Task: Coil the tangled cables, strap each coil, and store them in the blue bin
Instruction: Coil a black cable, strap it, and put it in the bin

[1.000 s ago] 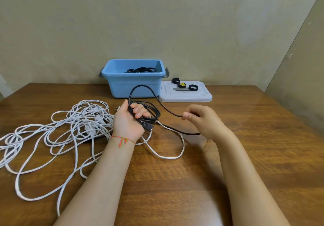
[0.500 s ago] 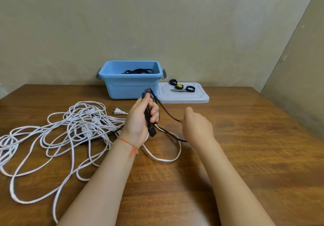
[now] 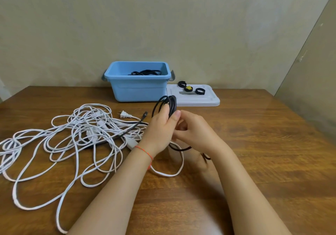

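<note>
Head view: the left hand (image 3: 160, 129) holds a black cable coil (image 3: 166, 105) upright above the table (image 3: 254, 143), a little in front of the blue bin (image 3: 138, 90), where another black coil (image 3: 145, 73) already lies. To do this step well, I judge each new loop should match the ones already held, with the tail fed in without twist, before reaching for a strap. The left fingers (image 3: 164, 110) are curled round the loops, gripping them. The right hand (image 3: 192, 132) is close against the left, its fingers (image 3: 181, 128) bent as if pinching the black tail (image 3: 181, 148) that trails below; the contact itself is hidden. The straps (image 3: 200, 91) sit on the white lid (image 3: 209, 101) beside the bin. The white cable tangle (image 3: 72, 136) lies spread to the left, uncoiled, with a dark cable end (image 3: 143, 115) poking out
</note>
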